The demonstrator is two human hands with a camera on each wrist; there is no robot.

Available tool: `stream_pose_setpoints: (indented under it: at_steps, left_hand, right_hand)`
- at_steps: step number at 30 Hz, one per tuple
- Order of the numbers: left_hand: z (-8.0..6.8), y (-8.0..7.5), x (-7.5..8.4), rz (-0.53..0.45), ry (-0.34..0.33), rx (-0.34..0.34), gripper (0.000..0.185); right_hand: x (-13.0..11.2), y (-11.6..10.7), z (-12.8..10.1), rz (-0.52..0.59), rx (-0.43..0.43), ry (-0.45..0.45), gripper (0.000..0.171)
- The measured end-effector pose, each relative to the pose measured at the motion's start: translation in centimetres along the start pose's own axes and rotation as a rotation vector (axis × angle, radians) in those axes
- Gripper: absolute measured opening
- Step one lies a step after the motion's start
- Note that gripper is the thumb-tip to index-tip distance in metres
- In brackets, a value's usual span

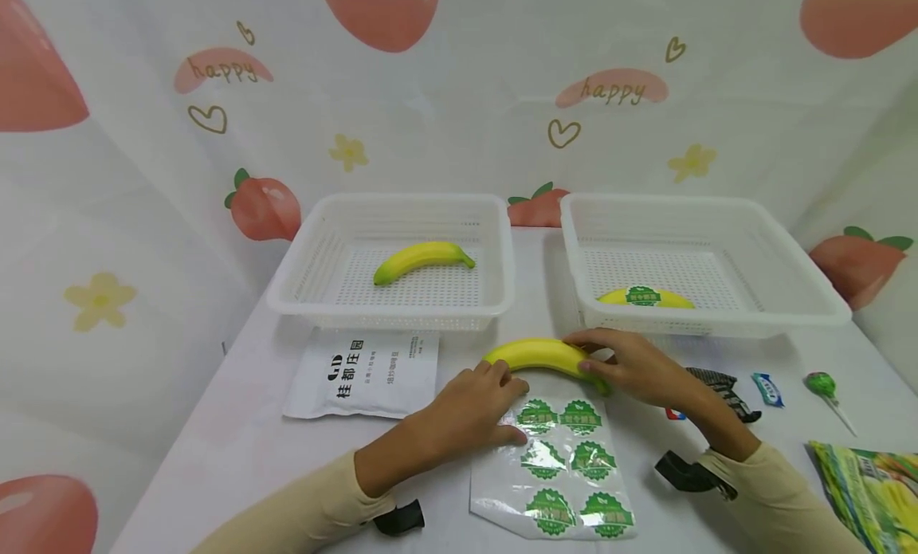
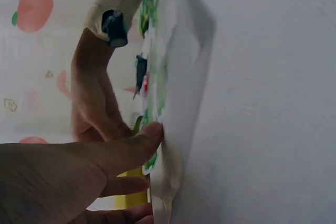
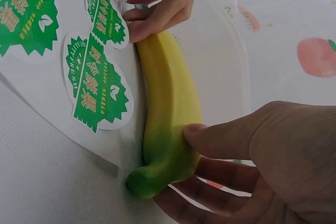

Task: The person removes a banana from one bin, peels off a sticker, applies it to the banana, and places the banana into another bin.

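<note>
A yellow banana (image 1: 539, 353) with a green stem end lies at the top edge of a sheet of round green stickers (image 1: 552, 468). My right hand (image 1: 631, 367) holds its stem end, thumb on one side and fingers on the other, as the right wrist view shows on the banana (image 3: 170, 114). My left hand (image 1: 466, 406) rests over the sheet's left side, its fingertips by the banana's other end. In the left wrist view the thumb (image 2: 139, 148) touches the sheet. Each sleeve carries a black wrist mount.
Behind stand two white baskets: the left basket (image 1: 390, 308) holds a plain banana (image 1: 423, 259), the right basket (image 1: 706, 319) a stickered banana (image 1: 645, 299). A white pouch (image 1: 366, 375) lies left. At right are a dark wrapper (image 1: 724, 390), small candy (image 1: 768, 389), lollipop (image 1: 821, 384) and yellow-green bag (image 1: 871, 490).
</note>
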State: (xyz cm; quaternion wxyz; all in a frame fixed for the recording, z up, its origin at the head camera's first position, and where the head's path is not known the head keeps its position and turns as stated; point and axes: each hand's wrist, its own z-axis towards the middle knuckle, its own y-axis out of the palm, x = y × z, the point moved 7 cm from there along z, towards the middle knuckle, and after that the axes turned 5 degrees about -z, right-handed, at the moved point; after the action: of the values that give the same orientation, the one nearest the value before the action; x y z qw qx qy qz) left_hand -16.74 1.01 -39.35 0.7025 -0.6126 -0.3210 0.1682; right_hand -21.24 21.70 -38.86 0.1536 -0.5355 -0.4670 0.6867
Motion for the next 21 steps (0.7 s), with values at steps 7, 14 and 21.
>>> stream_pose_setpoints:
  at_steps: [7, 14, 21]
  left_hand:
    - [0.1, 0.3, 0.0, -0.001, -0.010, 0.004, 0.065]
    - [0.3, 0.1, -0.4, -0.105, -0.030, -0.014, 0.063]
    - [0.7, -0.2, -1.1, -0.255, -0.045, -0.009, 0.047]
  right_hand:
    - [0.1, 0.2, 0.1, 0.001, -0.005, 0.008, 0.041]
    - [-0.1, 0.0, 0.1, -0.019, 0.017, -0.012, 0.040]
    - [-2.2, -0.7, -0.4, -0.114, 0.147, -0.103, 0.037]
